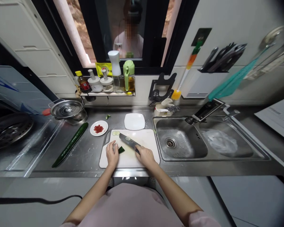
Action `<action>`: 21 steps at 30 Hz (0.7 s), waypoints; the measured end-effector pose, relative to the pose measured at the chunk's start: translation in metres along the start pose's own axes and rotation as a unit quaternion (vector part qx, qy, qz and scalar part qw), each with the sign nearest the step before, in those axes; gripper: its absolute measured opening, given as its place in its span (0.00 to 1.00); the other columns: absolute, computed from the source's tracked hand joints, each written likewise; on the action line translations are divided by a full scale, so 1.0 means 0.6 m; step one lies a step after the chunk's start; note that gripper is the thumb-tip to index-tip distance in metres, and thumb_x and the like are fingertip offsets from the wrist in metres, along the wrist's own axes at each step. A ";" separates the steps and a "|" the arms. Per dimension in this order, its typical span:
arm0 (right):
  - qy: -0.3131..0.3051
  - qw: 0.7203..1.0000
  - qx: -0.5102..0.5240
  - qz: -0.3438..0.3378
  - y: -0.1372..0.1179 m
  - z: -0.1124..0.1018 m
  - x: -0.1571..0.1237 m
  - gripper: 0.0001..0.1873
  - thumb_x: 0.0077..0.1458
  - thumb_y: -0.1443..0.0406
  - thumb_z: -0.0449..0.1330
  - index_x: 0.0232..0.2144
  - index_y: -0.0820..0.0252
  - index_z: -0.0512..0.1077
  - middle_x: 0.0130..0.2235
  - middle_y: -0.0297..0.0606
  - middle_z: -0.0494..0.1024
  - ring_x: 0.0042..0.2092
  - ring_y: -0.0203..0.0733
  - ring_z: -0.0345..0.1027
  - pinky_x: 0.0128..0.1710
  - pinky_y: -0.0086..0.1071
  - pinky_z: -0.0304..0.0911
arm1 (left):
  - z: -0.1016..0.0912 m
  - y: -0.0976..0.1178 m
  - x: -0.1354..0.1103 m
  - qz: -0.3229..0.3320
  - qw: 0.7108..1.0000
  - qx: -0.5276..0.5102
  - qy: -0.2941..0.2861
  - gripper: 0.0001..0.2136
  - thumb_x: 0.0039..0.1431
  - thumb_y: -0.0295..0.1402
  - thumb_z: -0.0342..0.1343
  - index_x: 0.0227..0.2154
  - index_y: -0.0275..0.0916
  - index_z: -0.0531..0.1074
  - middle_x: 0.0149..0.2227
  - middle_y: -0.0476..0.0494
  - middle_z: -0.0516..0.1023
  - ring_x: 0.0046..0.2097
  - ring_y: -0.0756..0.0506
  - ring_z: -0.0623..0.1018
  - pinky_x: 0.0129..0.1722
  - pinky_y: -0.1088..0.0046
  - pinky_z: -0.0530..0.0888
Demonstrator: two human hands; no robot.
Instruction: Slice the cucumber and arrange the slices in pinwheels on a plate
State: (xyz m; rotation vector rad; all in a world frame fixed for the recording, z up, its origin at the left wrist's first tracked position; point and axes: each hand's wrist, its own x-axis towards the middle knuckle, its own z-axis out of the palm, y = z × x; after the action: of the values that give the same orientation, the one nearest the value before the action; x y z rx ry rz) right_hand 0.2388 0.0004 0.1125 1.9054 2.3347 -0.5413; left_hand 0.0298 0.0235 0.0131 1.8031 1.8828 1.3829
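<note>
On the white cutting board (145, 138), my left hand (112, 154) has its fingers curled on a short dark-green piece of cucumber (121, 150); part of the piece is hidden by the fingers. My right hand (144, 155) is closed around the handle of a kitchen knife (130, 142). The blade points to the upper left, just beyond the cucumber piece, and a round pale slice (127, 138) clings to it. Two thin cucumber slices (115, 133) lie flat by the board's upper left corner.
A whole cucumber (71, 144) lies at left. A small plate (105, 129) holds chopped red pieces, beside a white square dish (134, 121) behind the board. A lidded pot (72, 115) stands back left. The double sink (180, 154) adjoins the board at right, and a condiment rack (101, 94) hangs behind.
</note>
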 end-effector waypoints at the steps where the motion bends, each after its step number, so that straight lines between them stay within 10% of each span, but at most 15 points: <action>1: 0.002 1.000 -0.013 0.002 0.004 -0.002 0.001 0.20 0.63 0.60 0.48 0.55 0.55 0.62 0.45 0.44 0.75 0.44 0.44 0.71 0.40 0.32 0.59 | 0.000 0.009 0.009 -0.003 1.000 0.006 0.004 0.15 0.64 0.37 0.46 0.49 0.40 0.69 0.46 0.37 0.73 0.51 0.41 0.71 0.52 0.60 0.67; 11: 0.017 0.993 -0.111 -0.041 0.026 -0.029 0.000 0.23 0.60 0.63 0.54 0.57 0.54 0.61 0.44 0.44 0.76 0.45 0.46 0.71 0.41 0.32 0.59 | 0.013 0.100 0.102 0.009 0.968 0.120 -0.219 0.15 0.61 0.40 0.50 0.48 0.47 0.73 0.56 0.40 0.69 0.58 0.38 0.63 0.58 0.51 0.54; 21: 0.017 0.994 -0.112 -0.006 0.065 0.007 -0.021 0.23 0.60 0.62 0.54 0.57 0.54 0.62 0.43 0.42 0.76 0.44 0.44 0.72 0.41 0.30 0.59 | 0.026 0.118 0.096 -0.004 0.943 0.056 -0.329 0.07 0.58 0.34 0.53 0.36 0.44 0.76 0.46 0.45 0.75 0.53 0.43 0.68 0.56 0.57 0.52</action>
State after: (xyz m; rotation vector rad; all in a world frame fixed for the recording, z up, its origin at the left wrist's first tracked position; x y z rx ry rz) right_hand 0.2787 -0.0063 0.1034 1.8130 2.3163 -0.2374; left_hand 0.0747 0.0682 0.0805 1.9690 1.6092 0.5495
